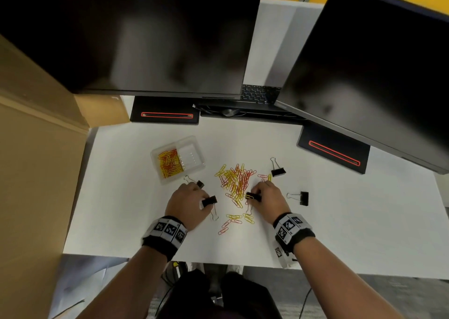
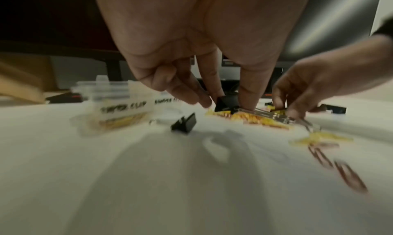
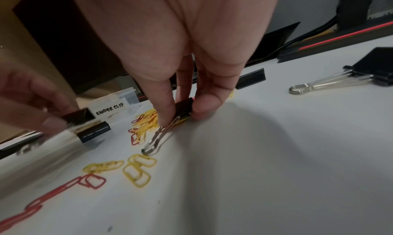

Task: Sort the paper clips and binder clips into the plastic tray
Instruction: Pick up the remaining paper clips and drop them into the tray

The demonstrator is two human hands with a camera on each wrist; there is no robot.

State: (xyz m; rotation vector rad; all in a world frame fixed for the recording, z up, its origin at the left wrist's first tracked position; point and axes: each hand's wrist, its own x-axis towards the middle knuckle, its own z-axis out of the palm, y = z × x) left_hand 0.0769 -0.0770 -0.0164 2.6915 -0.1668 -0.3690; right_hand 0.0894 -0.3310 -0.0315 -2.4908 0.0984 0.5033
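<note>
Both hands are gathering binder clips, the left hand (image 1: 187,203) pinching one (image 1: 209,201) and the right hand's (image 1: 267,198) fingers (image 3: 168,114) pinching another (image 3: 184,109) at mid-frame on the bench (image 1: 340,221), each next bound for the plastic tray's (image 1: 178,159) empty half, upper left.

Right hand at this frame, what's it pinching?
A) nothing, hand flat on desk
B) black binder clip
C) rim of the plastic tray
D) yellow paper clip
B: in the right wrist view the right hand pinches a black binder clip between thumb and finger, its wire handles trailing onto the white desk.
</note>
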